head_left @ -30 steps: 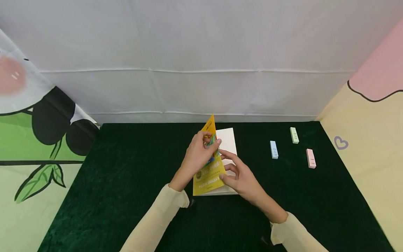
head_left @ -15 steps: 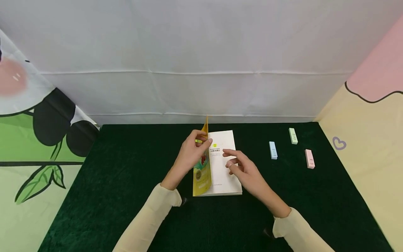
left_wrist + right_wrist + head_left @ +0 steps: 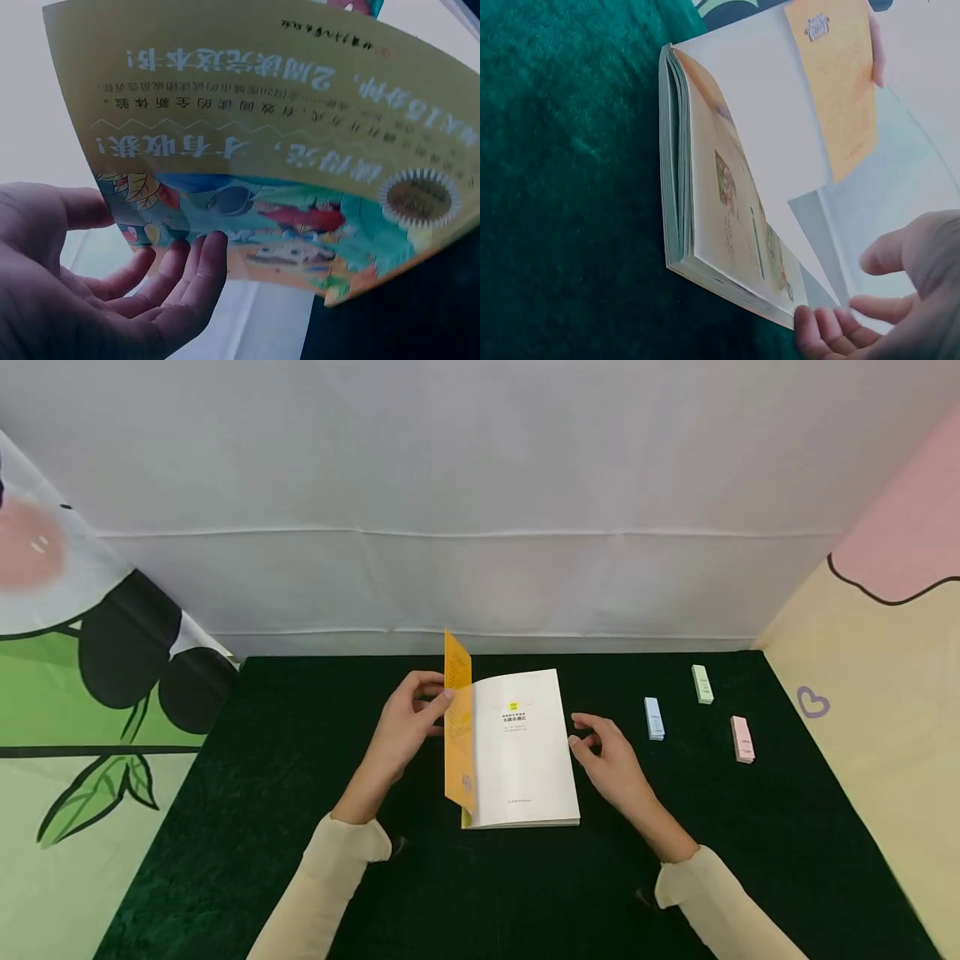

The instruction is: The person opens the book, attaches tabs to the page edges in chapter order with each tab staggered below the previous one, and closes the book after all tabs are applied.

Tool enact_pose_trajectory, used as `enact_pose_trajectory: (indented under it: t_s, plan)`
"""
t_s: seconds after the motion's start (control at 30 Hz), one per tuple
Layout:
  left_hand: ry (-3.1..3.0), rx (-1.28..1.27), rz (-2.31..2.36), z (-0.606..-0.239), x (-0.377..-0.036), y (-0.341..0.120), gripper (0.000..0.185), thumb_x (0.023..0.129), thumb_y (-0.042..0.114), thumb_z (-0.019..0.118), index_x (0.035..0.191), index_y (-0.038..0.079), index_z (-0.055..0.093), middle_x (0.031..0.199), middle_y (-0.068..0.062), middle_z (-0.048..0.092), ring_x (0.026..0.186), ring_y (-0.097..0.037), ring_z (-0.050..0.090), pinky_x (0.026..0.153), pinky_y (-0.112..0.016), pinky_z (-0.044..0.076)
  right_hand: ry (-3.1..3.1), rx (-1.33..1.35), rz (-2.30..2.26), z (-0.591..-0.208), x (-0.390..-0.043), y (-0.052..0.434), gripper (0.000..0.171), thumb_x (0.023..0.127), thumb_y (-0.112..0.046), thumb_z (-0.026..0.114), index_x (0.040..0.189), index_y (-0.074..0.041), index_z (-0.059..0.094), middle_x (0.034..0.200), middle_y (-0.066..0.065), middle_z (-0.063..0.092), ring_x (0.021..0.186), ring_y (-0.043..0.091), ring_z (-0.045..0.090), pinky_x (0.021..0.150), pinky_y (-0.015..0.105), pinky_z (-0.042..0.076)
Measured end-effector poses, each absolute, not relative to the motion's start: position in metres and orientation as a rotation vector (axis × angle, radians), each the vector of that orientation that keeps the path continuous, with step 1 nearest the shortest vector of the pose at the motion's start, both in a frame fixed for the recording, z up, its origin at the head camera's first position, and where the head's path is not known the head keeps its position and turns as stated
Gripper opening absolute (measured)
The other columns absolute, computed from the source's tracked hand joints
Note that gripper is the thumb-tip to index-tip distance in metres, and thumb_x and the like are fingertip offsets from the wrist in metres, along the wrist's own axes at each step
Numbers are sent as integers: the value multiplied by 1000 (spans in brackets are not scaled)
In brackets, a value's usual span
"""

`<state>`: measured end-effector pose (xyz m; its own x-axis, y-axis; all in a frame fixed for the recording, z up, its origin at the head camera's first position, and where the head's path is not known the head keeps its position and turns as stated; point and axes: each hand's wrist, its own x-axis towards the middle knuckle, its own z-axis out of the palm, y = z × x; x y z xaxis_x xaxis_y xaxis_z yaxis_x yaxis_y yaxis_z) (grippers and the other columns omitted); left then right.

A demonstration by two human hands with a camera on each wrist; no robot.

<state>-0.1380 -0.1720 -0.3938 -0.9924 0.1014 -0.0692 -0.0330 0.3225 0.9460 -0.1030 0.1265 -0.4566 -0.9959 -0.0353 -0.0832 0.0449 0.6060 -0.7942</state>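
A paperback book (image 3: 525,760) lies on the dark green cloth (image 3: 300,793), showing its white title page. Its yellow cover (image 3: 457,735) stands lifted at the left. My left hand (image 3: 433,697) pinches that cover near the top, thumb on the inside and fingers behind. In the left wrist view the printed cover (image 3: 285,150) fills the frame, with my left hand (image 3: 161,262) spread against its outer face. My right hand (image 3: 587,737) hovers just off the book's right edge, fingers relaxed and holding nothing. The right wrist view shows the book (image 3: 705,187) from its page edge and my right hand (image 3: 855,315) beside it.
Three small pastel blocks lie on the cloth to the right: blue (image 3: 653,717), green (image 3: 701,683) and pink (image 3: 741,738). White fabric hangs behind, with printed cloth walls at the left (image 3: 75,693) and right (image 3: 885,693).
My left hand has swung the yellow cover up and over to the left, baring the title page. My right hand has come off the book and moved to its right side.
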Motion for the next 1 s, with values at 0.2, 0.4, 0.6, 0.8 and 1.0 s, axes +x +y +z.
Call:
enact_pose_trajectory:
  t_s: [0.2, 0.4, 0.6, 0.8, 1.0]
  plan:
    - [2481, -12, 1736, -394, -136, -199, 46, 106, 35, 60, 143, 9, 52, 135, -17, 58, 105, -31, 64, 87, -37, 62, 2633, 75, -1313, -461, -107, 124, 51, 107, -20, 58, 154, -5, 45, 145, 19, 55, 113, 29, 61, 85, 34, 57]
    - [2521, -112, 1659, -399, -135, -224, 43, 107, 30, 60, 143, 9, 55, 131, -18, 61, 99, -30, 66, 81, -32, 61, 2567, 115, -1369, -462, -108, 123, 48, 106, -16, 59, 152, -8, 48, 137, 18, 59, 103, 25, 62, 83, 33, 59]
    - [2612, -194, 1508, -406, -132, -247, 43, 107, 25, 60, 145, 7, 55, 129, -20, 62, 95, -28, 66, 82, -34, 59, 2552, 65, -1403, -459, -108, 125, 48, 106, -14, 58, 153, -9, 47, 137, 18, 58, 108, 25, 64, 86, 36, 59]
    - [2751, -220, 1294, -418, -133, -261, 41, 106, 21, 60, 143, 4, 57, 126, -20, 63, 93, -29, 63, 81, -36, 58, 2508, -11, -1482, -460, -110, 126, 50, 106, -14, 59, 154, -11, 46, 138, 17, 57, 107, 25, 64, 87, 34, 56]
    - [2847, -260, 1111, -431, -133, -266, 42, 105, 20, 62, 145, 6, 55, 122, -19, 64, 93, -30, 63, 76, -33, 56, 2392, -44, -1615, -457, -111, 127, 53, 105, -11, 60, 155, -10, 43, 142, 17, 54, 111, 26, 64, 91, 30, 56]
